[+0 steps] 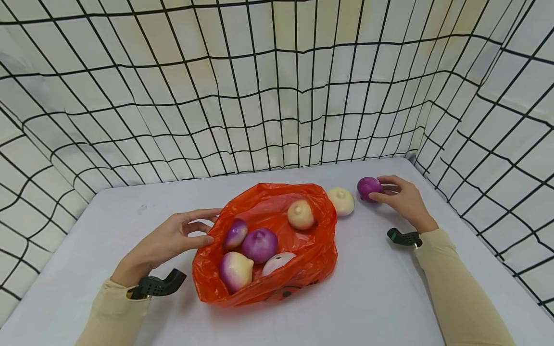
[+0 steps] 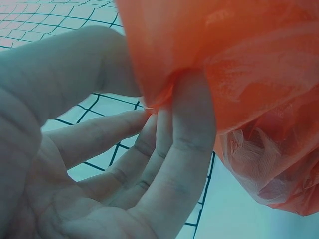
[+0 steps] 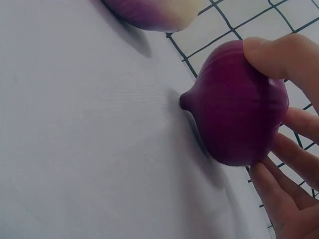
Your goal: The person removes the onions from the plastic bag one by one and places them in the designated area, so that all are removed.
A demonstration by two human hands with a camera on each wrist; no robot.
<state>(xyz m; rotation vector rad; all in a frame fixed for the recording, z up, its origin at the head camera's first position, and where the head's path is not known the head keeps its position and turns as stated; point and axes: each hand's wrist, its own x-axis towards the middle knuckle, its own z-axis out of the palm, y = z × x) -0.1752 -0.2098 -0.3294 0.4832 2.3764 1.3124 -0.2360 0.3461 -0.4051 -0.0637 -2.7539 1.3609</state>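
A red plastic bag (image 1: 277, 190) lies wide open on the table, with several onions inside. Among them are a purple onion (image 1: 259, 245), a white-and-purple onion (image 1: 235, 272) and a pale yellowish onion (image 1: 300, 215). My left hand (image 1: 173, 238) pinches the bag's left rim between thumb and fingers, as the left wrist view shows. To the right of the bag, my right hand (image 1: 400, 197) holds a deep purple onion (image 3: 239, 104) between thumb and fingertips, low over the table. A whitish onion (image 1: 341, 202) sits between that onion and the bag.
The white table (image 1: 363, 298) is bounded at the back and both sides by a black grid net (image 1: 277, 105) over white sheeting. A dark wrist device (image 1: 156, 284) is strapped on the left wrist, and another device (image 1: 404, 237) on the right.
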